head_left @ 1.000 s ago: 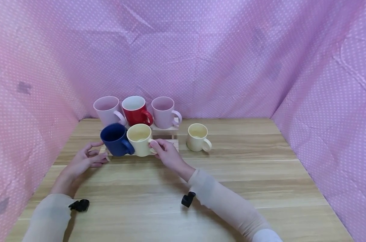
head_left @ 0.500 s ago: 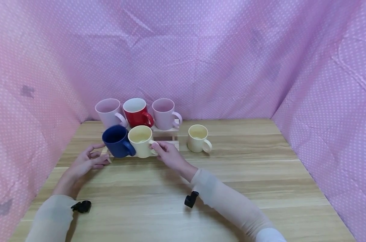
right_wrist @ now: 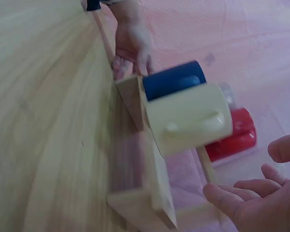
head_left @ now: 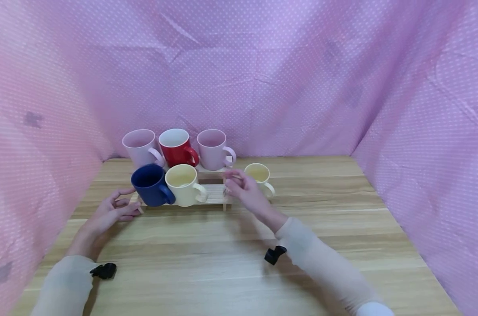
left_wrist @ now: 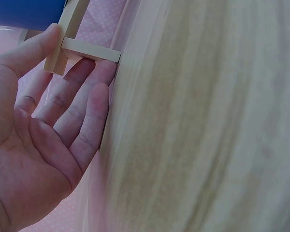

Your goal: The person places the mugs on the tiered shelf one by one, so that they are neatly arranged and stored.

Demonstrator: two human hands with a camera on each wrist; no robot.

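Observation:
My left hand (head_left: 107,215) rests at the left end of a small two-step wooden rack (head_left: 213,194). In the left wrist view its thumb touches the shelf edge and its fingertips lie against the foot. A dark blue mug (head_left: 149,188) and a pale yellow mug (head_left: 181,193) stand side by side on the lower step. Nothing is held by my right hand (head_left: 254,199), which hovers by the rack's right end with fingers loosely bent. Behind it, partly covered, a second yellow mug (head_left: 258,172) stands on the table.
The rack's upper step carries a pink mug (head_left: 141,151), a red mug with a white inside (head_left: 176,149) and another pink mug (head_left: 212,153). Pink dotted cloth (head_left: 294,79) hangs around the back and sides of the wooden table (head_left: 207,263).
My right hand has let go of the handle of the yellow mug on the rack and moved right, near the other yellow mug. My left hand stays at the rack's end.

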